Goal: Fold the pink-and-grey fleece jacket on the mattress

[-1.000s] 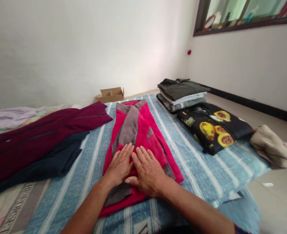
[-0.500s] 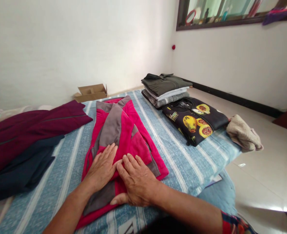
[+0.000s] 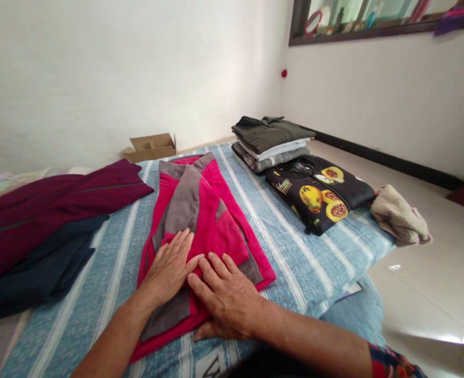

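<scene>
A pink and grey fleece jacket (image 3: 216,231) lies partly folded on the bed, its sleeves laid across its body. My left hand (image 3: 171,270) rests flat on the jacket's left half, fingers stretched out and pointing away from me. Just right of it, my right hand (image 3: 226,299) presses on the lower part of the jacket with its fingers spread and its thumb toward the near hem. The fingertips of the right hand lie close to the left thumb. Neither hand grips the cloth visibly.
A striped blue bedsheet (image 3: 287,262) covers the bed. Maroon trousers (image 3: 58,210) and a dark navy garment (image 3: 46,268) lie at left. Folded clothes (image 3: 271,142), a fruit-print black jacket (image 3: 318,191) and a beige cloth (image 3: 401,215) are at right. A cardboard box (image 3: 151,148) stands behind.
The view has shifted slightly, moving the scene a little to the right. My right hand's thumb has slid a little along the jacket's near edge. Both hands stay on the jacket.
</scene>
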A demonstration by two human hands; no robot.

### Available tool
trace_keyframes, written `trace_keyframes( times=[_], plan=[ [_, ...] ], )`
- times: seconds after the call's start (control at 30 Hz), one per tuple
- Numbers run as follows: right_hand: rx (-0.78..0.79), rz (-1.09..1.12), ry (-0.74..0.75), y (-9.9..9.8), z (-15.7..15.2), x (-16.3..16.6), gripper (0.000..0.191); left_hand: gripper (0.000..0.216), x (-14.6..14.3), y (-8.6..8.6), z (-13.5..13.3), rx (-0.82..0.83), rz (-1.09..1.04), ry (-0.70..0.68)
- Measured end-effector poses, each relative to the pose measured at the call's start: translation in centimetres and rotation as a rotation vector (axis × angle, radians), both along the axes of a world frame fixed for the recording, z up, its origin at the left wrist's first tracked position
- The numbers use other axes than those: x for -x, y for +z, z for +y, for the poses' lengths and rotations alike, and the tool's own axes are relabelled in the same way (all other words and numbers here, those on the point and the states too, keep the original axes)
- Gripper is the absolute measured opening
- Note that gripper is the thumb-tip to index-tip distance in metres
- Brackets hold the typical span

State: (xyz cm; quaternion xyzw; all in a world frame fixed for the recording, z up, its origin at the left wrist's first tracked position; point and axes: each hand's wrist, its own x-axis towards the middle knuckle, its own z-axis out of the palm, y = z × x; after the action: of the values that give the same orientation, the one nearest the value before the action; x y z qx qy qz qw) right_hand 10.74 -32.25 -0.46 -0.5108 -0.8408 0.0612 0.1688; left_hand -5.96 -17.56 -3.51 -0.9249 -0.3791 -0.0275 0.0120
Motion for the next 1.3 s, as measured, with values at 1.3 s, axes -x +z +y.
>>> trace_keyframes(
  times=[1.3],
  plan=[
    [0.001, -0.092, 0.152, -1.1, -1.6, -0.3, 0.065, 0.042, 3.4, 5.3, -10.2, 0.162, -0.298, -0.096]
  ],
)
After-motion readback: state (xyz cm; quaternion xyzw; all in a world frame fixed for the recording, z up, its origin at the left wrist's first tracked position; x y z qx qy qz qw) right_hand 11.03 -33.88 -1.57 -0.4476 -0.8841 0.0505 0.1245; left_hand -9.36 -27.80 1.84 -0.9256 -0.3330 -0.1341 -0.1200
